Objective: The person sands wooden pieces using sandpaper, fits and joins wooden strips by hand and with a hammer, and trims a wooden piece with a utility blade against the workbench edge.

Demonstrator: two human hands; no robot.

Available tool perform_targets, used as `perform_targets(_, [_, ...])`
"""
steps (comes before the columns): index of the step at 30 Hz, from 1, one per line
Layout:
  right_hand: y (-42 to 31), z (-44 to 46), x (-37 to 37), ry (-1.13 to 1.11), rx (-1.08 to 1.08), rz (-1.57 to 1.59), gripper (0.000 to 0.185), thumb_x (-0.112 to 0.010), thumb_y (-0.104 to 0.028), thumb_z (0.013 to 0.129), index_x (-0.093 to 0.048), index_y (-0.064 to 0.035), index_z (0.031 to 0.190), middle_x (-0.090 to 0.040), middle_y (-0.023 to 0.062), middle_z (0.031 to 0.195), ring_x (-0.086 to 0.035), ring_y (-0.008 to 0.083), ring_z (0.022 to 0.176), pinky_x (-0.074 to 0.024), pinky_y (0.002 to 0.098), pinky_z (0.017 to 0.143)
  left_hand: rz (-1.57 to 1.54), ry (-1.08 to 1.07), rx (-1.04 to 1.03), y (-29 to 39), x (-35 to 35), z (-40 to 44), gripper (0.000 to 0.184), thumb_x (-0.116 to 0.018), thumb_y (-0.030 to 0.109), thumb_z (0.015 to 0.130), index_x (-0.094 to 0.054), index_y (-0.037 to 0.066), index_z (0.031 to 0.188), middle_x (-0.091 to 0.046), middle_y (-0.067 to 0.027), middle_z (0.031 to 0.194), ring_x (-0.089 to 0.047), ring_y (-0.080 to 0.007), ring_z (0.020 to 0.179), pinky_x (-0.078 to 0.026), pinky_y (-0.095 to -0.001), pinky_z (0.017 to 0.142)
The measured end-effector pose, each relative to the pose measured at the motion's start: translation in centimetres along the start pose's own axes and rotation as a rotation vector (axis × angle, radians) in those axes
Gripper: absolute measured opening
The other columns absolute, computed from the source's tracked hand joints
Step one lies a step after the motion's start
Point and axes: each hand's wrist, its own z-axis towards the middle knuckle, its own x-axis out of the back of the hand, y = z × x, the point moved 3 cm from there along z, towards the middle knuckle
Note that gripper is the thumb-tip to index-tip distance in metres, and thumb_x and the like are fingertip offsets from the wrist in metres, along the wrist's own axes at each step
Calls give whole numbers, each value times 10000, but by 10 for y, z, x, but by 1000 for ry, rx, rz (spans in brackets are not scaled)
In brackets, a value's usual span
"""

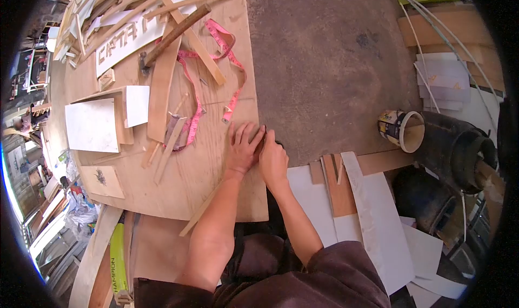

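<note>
Near the right edge of the plywood tabletop [251,200], my two hands are side by side and nearly touching. My left hand [243,150] lies on the board with its fingers stretched forward and slightly apart. Closed and tilted inward, my right hand [273,161] grips something small and dark, mostly hidden by the fingers. Below my left forearm a thin wooden strip [199,217] slants across the board; its upper part is hidden. A pink tape measure [190,86] lies in loose curves ahead of my left hand.
A hammer [178,32] rests on wood strips at the upper left, by a white board with cut letters [127,45]. White-faced pieces [92,125] lie at left. A bucket [401,129] and black cylinder [451,146] are at right, near white sheets [381,227].
</note>
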Motion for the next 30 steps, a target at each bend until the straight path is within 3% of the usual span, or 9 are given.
perform_targets(7, [14, -24, -7, -55, -67, -27, 183, -478, -92, 953, -428, -16, 1111, -648, 319, 813, -626, 538, 815, -463, 622, 684, -49, 12, 43, 4, 1, -2, 437, -666, 197, 849, -629, 187, 1284, -539, -86, 1262, -467, -244, 1270, -252, -575, 1179])
perform_targets(10, [4, -2, -6, 34, 23, -38, 175, -470, -154, 981, -440, -50, 1119, -675, 293, 806, -672, 487, 776, -513, 597, 653, -11, 27, 7, 0, -1, 1, 447, -669, 201, 845, -626, 184, 1290, -540, -91, 1262, -471, -252, 1267, -255, -578, 1176])
perform_targets(12, [6, -13, 0, -52, -51, 6, 177, -482, -93, 957, -428, -15, 1106, -644, 325, 801, -624, 540, 816, -465, 618, 691, -47, 46, 9, 0, -1, 3, 451, -673, 201, 840, -626, 177, 1288, -535, -92, 1268, -467, -254, 1272, -257, -579, 1175])
perform_targets(22, [10, -13, -1, -29, -39, 35, 137, -473, -79, 963, -413, -20, 1071, -632, 348, 800, -617, 547, 818, -468, 618, 695, -37, 61, 2, 1, -2, 4, 463, -670, 197, 826, -626, 171, 1286, -532, -91, 1274, -459, -256, 1283, -246, -577, 1181])
perform_targets(25, [14, -34, -1, -83, -21, -98, 165, -452, -122, 969, -422, -46, 1113, -664, 307, 788, -670, 487, 778, -521, 596, 650, -37, 33, 36, 3, 1, 3, 456, -666, 203, 834, -625, 168, 1287, -530, -87, 1277, -455, -250, 1288, -247, -572, 1182])
perform_targets(27, [7, -32, -3, -97, -69, -2, 114, -467, -63, 956, -428, -20, 1054, -634, 346, 805, -617, 545, 821, -472, 621, 702, -26, 15, 18, 3, 2, 2, 442, -656, 205, 844, -626, 165, 1284, -531, -85, 1274, -456, -248, 1285, -249, -568, 1181])
perform_targets(30, [11, -22, -4, -57, -88, -18, 122, -475, -52, 942, -430, -24, 1052, -631, 347, 803, -612, 548, 816, -465, 624, 698, -18, 26, 23, 1, -5, 0, 480, -659, 223, 848, -604, 155, 1320, -526, -100, 1302, -447, -278, 1299, -237, -551, 1180])
